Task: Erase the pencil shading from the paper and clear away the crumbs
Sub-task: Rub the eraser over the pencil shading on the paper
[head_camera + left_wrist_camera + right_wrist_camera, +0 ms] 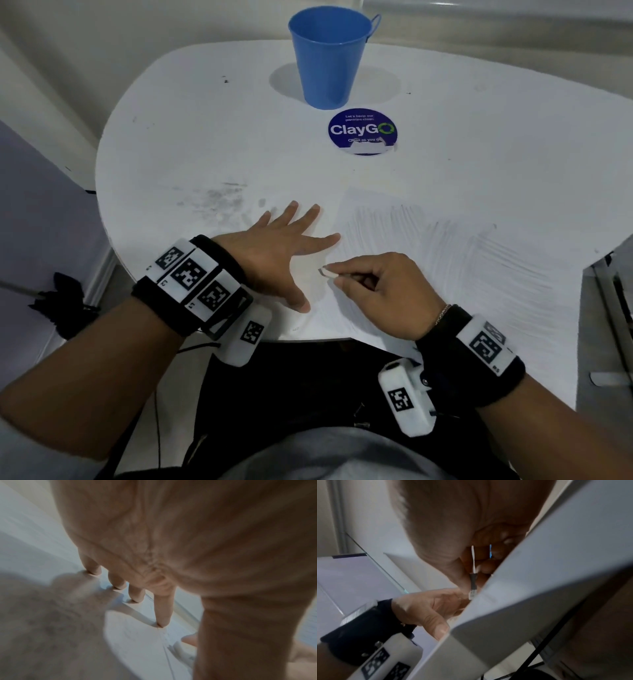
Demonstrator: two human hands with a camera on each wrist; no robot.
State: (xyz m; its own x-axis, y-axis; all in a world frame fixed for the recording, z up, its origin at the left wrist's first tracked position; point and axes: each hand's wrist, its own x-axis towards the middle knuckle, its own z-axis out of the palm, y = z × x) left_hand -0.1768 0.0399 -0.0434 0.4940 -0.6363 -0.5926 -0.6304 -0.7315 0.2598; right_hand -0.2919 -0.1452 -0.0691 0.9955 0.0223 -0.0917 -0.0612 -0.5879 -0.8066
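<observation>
A white sheet of paper [445, 260] with grey pencil shading lies on the white table [205, 137], its near edge hanging over the table's front. My left hand [284, 246] lies flat with spread fingers, pressing down the paper's left edge; the left wrist view shows its fingertips [161, 623] on the surface. My right hand [380, 291] pinches a small white eraser [327, 272] between thumb and forefinger, its tip at the paper's left part, close to my left thumb. From the right wrist view, the paper [539, 588] hides most of that hand.
A blue metal bucket [329, 58] stands at the far middle of the table, with a round blue ClayGo sticker [362, 132] just before it. Grey smudges [219, 200] mark the table left of my left hand. A grey unit [606, 325] sits beyond the table's right edge.
</observation>
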